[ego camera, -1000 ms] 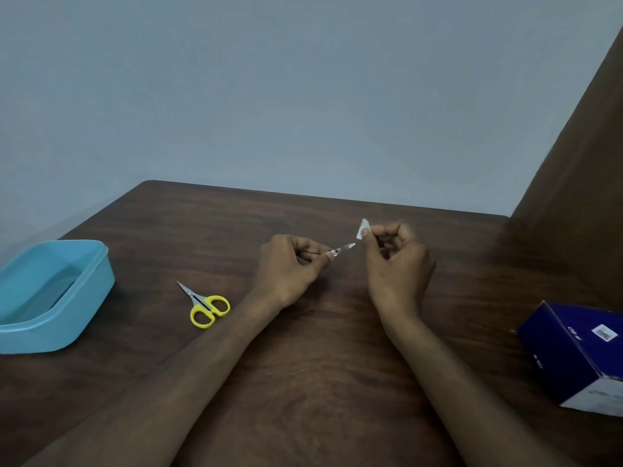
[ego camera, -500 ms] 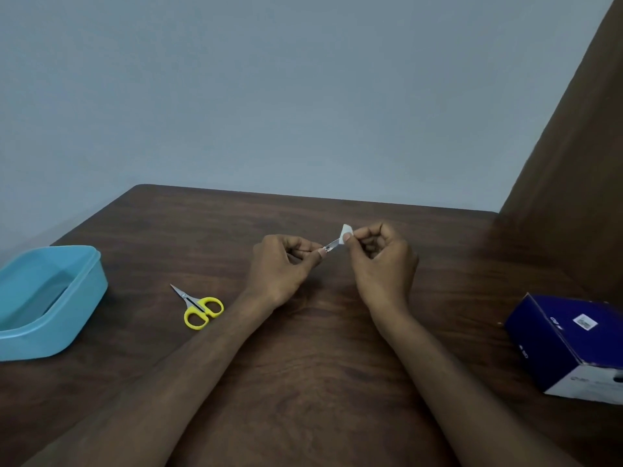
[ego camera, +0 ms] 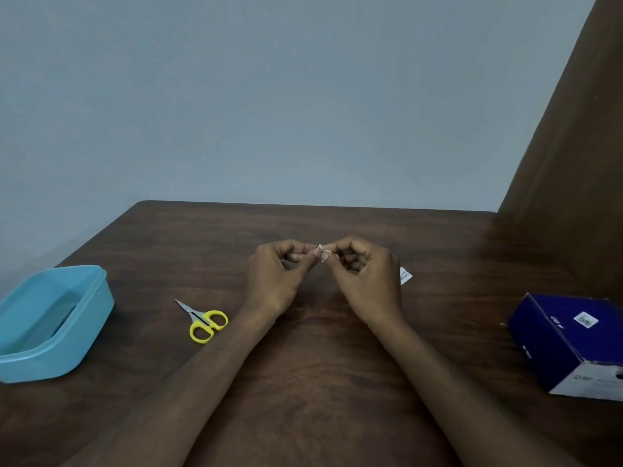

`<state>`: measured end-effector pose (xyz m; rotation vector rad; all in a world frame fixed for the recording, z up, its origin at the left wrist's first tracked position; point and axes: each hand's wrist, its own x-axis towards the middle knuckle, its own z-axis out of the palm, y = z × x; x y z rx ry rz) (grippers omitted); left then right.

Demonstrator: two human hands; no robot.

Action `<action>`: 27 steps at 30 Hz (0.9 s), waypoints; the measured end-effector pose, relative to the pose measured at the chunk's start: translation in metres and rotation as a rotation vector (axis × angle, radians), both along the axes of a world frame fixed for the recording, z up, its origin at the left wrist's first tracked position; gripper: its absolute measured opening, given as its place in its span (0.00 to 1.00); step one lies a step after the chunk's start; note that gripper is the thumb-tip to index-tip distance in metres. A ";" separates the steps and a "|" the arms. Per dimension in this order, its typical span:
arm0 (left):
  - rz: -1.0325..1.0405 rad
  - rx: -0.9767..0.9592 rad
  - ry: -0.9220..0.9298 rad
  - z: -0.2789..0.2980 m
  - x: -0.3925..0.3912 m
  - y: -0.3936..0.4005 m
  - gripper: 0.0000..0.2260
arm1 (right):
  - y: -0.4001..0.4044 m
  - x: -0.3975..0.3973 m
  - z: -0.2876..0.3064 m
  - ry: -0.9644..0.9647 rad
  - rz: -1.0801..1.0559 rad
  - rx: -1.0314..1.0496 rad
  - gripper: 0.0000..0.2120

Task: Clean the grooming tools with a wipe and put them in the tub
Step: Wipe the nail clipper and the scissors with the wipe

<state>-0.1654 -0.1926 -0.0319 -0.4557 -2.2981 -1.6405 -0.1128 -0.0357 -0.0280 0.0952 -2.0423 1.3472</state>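
Behind our dark brown wooden bench [ego camera: 310, 382] stands a plain grey-blue wall [ego camera: 269, 96], and a dark brown wooden panel [ego camera: 573, 163] rises at the right. We hold both hands raised over the middle of the bench, fingertips meeting. Our left hand [ego camera: 274, 278] has its fingers curled with thumb and forefinger pinched together, yet what they hold is hidden, so we cannot tell whether a tool sits there. Our right hand [ego camera: 365, 278] also has curled fingers, and these pinch a small white wipe [ego camera: 323, 253], of which only a crumpled scrap shows between the two hands. A small pair of scissors with yellow plastic handles and steel blades [ego camera: 204, 321] lies flat on the bench to the left of our left forearm, blades pointing away from us and leftward. Farther left, at the bench edge, sits the light blue rectangular plastic tub [ego camera: 91, 318], well apart from the scissors. A little white torn packet [ego camera: 405, 275] lies just beside our right hand. Near the right edge rests a dark blue cardboard box [ego camera: 556, 338] with a white end.
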 end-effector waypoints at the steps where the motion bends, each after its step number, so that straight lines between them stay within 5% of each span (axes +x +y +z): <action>1: -0.002 -0.001 0.005 -0.001 0.000 0.000 0.04 | -0.002 0.001 0.000 0.038 -0.013 0.068 0.05; 5: -0.021 0.021 0.005 0.000 0.000 0.000 0.02 | -0.005 0.000 -0.001 0.083 -0.049 0.205 0.05; 16: -0.221 0.044 -0.041 0.002 0.002 0.002 0.12 | 0.002 -0.001 -0.001 0.062 -0.160 0.168 0.05; 27: -0.281 0.207 -0.130 0.003 0.005 0.001 0.10 | -0.001 0.001 0.001 -0.010 -0.096 0.095 0.05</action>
